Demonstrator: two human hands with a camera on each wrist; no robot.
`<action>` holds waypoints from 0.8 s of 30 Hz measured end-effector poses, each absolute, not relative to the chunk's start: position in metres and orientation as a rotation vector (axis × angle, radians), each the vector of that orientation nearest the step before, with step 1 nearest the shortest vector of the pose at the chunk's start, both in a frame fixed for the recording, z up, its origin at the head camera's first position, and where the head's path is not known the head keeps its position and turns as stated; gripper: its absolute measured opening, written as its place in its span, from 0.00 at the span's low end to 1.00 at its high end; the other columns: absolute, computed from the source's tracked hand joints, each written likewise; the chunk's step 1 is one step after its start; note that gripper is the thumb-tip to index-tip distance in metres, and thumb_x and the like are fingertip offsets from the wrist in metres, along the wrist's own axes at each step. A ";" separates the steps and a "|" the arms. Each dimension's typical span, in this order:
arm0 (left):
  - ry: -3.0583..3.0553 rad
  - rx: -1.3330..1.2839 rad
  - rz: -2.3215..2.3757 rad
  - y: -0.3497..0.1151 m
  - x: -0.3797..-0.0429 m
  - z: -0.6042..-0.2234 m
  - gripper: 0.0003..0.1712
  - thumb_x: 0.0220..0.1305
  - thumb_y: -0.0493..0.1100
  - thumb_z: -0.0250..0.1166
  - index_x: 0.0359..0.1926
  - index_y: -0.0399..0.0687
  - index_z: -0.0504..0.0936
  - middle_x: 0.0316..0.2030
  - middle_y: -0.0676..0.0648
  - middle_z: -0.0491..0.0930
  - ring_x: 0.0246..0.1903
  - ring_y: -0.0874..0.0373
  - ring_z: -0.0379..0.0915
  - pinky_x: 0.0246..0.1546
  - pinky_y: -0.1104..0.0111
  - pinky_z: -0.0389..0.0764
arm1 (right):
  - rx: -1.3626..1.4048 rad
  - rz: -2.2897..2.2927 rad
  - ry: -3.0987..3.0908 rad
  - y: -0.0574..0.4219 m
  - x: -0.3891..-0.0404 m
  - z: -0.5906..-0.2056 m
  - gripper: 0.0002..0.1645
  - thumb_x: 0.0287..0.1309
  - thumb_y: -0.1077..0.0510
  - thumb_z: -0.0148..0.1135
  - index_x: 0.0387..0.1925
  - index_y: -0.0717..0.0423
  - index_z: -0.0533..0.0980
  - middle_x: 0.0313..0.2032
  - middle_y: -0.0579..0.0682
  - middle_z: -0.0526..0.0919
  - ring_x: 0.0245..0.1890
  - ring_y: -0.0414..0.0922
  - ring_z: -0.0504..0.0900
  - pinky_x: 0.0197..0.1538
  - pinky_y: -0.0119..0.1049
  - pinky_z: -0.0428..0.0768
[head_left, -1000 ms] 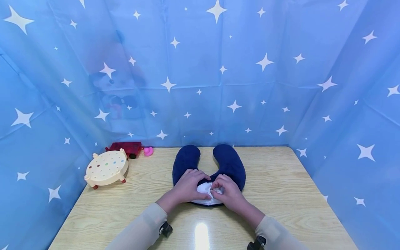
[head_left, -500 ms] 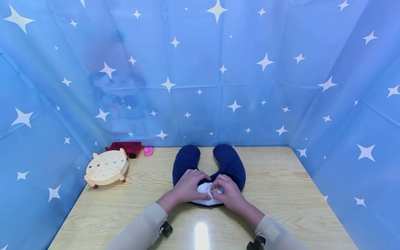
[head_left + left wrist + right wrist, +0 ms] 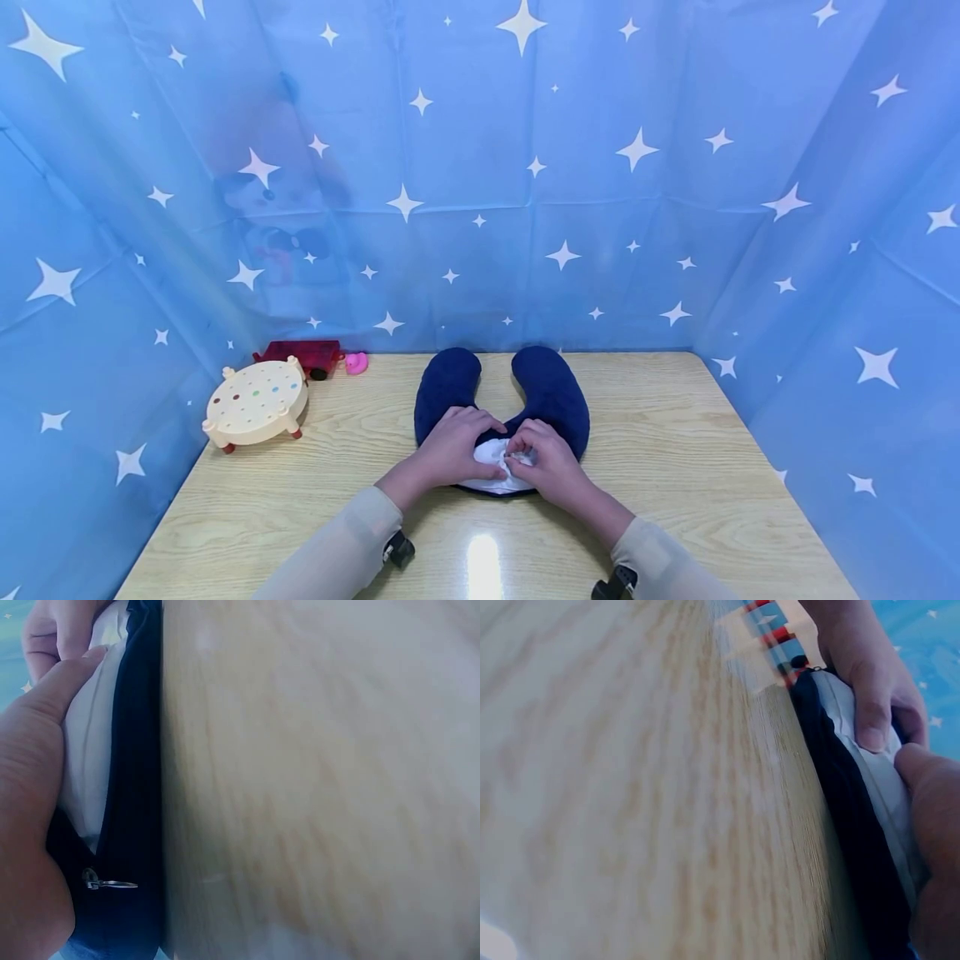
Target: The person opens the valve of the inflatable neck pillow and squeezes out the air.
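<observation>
A navy U-shaped neck pillow (image 3: 555,387) lies on the table, its curved middle nearest me. The cover is unzipped there, showing the white inner lining (image 3: 490,451). My left hand (image 3: 450,442) grips the left side of this opening, thumb on the white lining and fingers over the navy cover. Close beside it, my right hand (image 3: 551,461) pinches the white lining between thumb and forefinger; the exact pinched spot is partly hidden. In the left wrist view, a metal zipper pull (image 3: 112,884) hangs at one end of the opening.
On the left of the wooden table (image 3: 675,500) stands a cream round stool-like toy (image 3: 255,404) with red-tipped legs. Behind it are a red toy cart (image 3: 300,354) and a pink toy duck (image 3: 356,363). A blue star-patterned curtain (image 3: 480,167) encloses the back and sides.
</observation>
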State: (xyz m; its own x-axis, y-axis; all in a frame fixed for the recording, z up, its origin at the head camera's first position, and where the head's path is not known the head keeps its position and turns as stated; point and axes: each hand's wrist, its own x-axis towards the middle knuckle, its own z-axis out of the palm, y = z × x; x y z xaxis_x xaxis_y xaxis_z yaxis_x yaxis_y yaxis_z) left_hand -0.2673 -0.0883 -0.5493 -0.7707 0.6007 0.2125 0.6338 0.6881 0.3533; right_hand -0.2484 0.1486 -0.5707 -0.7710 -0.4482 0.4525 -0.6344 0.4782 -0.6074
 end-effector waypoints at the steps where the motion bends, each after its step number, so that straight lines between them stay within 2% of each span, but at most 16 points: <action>1: -2.813 -1.030 -0.637 -0.088 -0.267 -0.550 0.37 0.58 0.71 0.81 0.63 0.60 0.87 0.59 0.57 0.86 0.60 0.60 0.77 0.72 0.54 0.68 | 0.931 1.173 -2.494 0.149 -0.248 -0.571 0.15 0.59 0.63 0.83 0.35 0.41 0.83 0.36 0.34 0.79 0.42 0.37 0.75 0.48 0.38 0.77; 24: -2.827 -1.026 -0.622 -0.088 -0.270 -0.555 0.37 0.58 0.71 0.81 0.63 0.60 0.86 0.59 0.58 0.86 0.61 0.60 0.77 0.73 0.54 0.68 | 0.945 1.190 -2.489 0.149 -0.250 -0.573 0.14 0.59 0.64 0.82 0.35 0.44 0.84 0.36 0.36 0.80 0.41 0.37 0.76 0.47 0.38 0.78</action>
State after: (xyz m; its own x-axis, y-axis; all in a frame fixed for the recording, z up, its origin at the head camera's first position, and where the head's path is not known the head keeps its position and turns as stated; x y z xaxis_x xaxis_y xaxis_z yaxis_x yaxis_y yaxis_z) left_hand -0.2703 -0.0882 -0.5550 -0.7747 0.5998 0.2003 0.6285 0.6952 0.3490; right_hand -0.2501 0.1489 -0.5725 -0.7673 -0.4550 0.4520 -0.6375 0.4637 -0.6153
